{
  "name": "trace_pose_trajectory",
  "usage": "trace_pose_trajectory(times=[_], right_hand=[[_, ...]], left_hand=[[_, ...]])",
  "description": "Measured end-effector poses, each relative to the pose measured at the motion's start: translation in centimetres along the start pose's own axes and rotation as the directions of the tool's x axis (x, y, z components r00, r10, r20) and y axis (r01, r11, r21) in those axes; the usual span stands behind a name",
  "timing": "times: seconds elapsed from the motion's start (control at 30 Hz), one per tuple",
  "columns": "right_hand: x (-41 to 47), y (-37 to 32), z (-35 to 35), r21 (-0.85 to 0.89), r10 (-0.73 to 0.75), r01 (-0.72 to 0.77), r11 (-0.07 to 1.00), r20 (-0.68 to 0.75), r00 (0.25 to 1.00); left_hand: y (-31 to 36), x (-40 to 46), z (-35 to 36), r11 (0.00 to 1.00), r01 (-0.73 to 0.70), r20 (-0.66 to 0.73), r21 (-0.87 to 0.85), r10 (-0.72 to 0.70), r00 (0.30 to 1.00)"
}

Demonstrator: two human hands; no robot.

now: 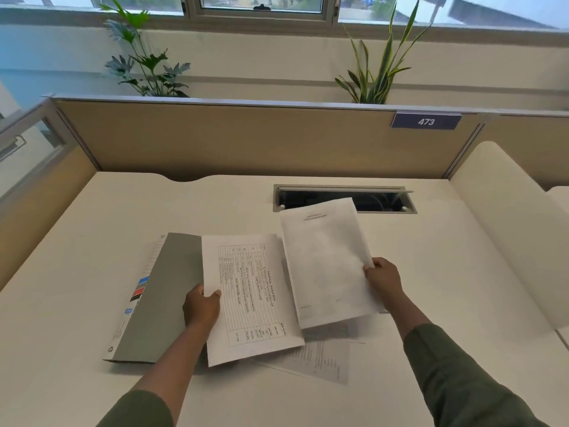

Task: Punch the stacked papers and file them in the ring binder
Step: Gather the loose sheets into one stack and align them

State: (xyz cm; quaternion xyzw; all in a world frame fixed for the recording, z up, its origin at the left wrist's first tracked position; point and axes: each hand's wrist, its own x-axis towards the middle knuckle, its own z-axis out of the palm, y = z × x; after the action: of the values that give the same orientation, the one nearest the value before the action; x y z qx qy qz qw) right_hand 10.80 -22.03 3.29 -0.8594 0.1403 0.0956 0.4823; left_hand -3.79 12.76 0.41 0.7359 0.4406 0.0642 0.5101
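A grey ring binder (157,300) lies shut on the white desk (446,272), left of centre. My left hand (201,306) pinches the left edge of a printed sheet with a table (251,297), held just above the desk beside the binder. My right hand (383,280) pinches the right edge of a mostly blank sheet (326,263), lifted and tilted to the right of the first sheet. Another printed sheet (323,359) lies flat on the desk under both. No hole punch is in view.
A cable slot with an open lid (345,198) is set into the desk behind the papers. A beige partition (246,140) with a "473" sign (426,121) closes the back; two plants stand beyond it. A white rounded divider (508,217) borders the right.
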Motion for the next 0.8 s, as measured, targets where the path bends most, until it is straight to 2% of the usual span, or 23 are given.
trace_pose_trajectory(times=[0.1,0.27,0.43,0.57,0.8], right_hand=[[-0.4,-0.2,0.0,0.047,0.016,-0.018,0.999,0.043,0.999],[-2.2,-0.4,2.0,0.015,0.028,-0.03,0.999,0.14,0.99],[-4.3,0.0,4.5,0.03,0.054,-0.065,0.997,0.272,0.961],[-5.1,-0.2,5.6,0.059,0.065,-0.092,0.994,0.368,0.928],[-5.5,0.1,6.9,0.141,0.049,-0.118,0.983,0.419,0.906]], left_hand=[[0.3,0.0,0.3,0.999,0.008,0.037,-0.032,-0.007,0.999],[1.1,-0.3,1.2,0.988,0.029,0.196,-0.148,0.0,0.981],[2.2,-1.3,2.7,0.975,0.04,0.268,-0.22,0.021,0.963],[2.4,-1.6,2.9,0.943,0.115,0.365,-0.313,0.008,0.931],[2.1,-1.2,3.0,0.942,0.123,0.372,-0.312,0.002,0.928]])
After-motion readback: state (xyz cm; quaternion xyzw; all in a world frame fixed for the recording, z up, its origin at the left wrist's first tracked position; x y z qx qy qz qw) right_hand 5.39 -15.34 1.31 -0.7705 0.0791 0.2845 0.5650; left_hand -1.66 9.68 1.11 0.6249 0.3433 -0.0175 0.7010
